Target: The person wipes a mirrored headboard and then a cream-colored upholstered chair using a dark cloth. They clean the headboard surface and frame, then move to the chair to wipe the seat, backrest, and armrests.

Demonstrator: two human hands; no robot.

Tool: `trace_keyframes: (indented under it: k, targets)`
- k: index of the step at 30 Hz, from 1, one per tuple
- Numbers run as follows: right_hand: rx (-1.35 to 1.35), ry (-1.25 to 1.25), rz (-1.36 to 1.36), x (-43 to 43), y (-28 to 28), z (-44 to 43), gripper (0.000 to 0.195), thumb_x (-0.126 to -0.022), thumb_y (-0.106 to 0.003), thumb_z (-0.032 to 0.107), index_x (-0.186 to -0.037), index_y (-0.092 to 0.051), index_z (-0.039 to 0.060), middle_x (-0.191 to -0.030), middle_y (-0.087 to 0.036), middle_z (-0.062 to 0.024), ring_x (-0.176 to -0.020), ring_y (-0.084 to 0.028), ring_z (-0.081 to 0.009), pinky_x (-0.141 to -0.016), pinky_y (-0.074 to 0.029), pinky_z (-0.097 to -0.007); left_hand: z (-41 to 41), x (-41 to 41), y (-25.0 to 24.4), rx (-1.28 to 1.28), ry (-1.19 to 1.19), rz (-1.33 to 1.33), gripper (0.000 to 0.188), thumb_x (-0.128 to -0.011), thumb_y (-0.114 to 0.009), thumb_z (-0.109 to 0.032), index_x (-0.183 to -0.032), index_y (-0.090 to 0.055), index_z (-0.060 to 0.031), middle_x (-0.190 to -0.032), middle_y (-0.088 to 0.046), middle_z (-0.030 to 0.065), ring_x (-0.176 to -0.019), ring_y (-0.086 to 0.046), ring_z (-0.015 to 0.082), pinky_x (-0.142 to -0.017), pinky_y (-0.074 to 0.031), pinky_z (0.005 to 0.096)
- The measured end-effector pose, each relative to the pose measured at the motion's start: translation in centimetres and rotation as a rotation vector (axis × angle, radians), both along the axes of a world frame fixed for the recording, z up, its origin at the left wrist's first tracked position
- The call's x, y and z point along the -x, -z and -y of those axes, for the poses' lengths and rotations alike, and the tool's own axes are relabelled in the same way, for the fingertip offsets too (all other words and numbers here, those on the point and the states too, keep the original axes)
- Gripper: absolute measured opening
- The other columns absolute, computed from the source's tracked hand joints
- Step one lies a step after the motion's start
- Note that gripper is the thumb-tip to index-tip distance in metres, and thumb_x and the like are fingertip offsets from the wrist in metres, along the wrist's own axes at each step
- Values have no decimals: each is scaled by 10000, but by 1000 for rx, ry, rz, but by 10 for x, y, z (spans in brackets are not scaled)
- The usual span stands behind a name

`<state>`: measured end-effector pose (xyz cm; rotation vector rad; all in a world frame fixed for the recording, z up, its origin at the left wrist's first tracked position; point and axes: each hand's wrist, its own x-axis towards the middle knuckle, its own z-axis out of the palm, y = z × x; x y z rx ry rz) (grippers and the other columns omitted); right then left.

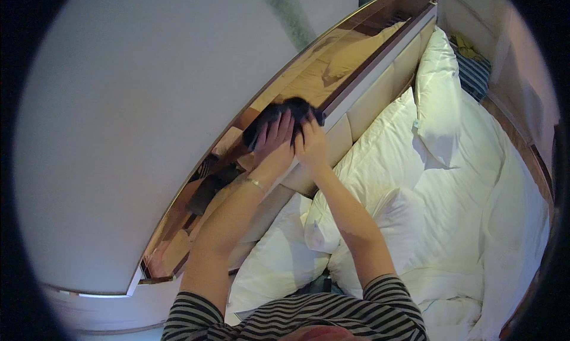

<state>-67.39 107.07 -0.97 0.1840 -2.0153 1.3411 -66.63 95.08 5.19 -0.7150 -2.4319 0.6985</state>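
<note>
A dark, crumpled cloth (267, 122) lies bunched on the amber mirrored panel (331, 58) above the padded headboard. My left hand (276, 142) rests on it with fingers laid over its front, and a thin bracelet circles that wrist. Close beside it, my right hand (311, 140) bends its fingers into the cloth's right part. Both hands touch the cloth, and its underside is hidden. Below my hands runs the cream upholstered headboard (349, 134), topped by a pale rail with a dark edge.
White pillows (378, 149) lean along the headboard; another pillow (438, 100) stands at the far end. A white duvet (472, 207) covers the bed at right. Beyond it is a striped blue fabric item (474, 76). A plain wall (133, 118) rises at left.
</note>
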Motion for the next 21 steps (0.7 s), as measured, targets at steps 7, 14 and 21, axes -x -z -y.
trace_keyframes:
  k: [7, 14, 21]
  targets:
    - [182, -138, -1, -33, 37, 9, 323, -815, -516, 70, -1120, -555, -32, -1288, -510, -266, -1115, -503, -420, -1000, -350, -506, 6, -17, 17, -3, -69, 213, 770, -825, -531, -498, -1448, -354, -83, -1559, -231, 98, -1367, -290, 255, -1096, -207, 462]
    - [287, 103, -94, 10, 38, -42, 296, -854, -507, 89, -1116, -550, -42, -1315, -474, -294, -1159, -479, -418, -1012, -347, -468, -77, 57, 15, -145, -26, 173, 739, -848, -575, -439, -1492, -294, -213, -1594, -73, 130, -1440, -135, 352, -1097, -194, 571]
    - [351, 200, -46, 10, 34, -59, 287, -879, -469, 88, -1127, -556, -26, -1325, -499, -237, -1216, -480, -376, -1042, -349, -420, -102, 89, 7, 71, -39, 88, 498, -878, -532, -254, -1371, -492, -311, -1598, -84, 96, -1450, -124, 326, -1126, -146, 556]
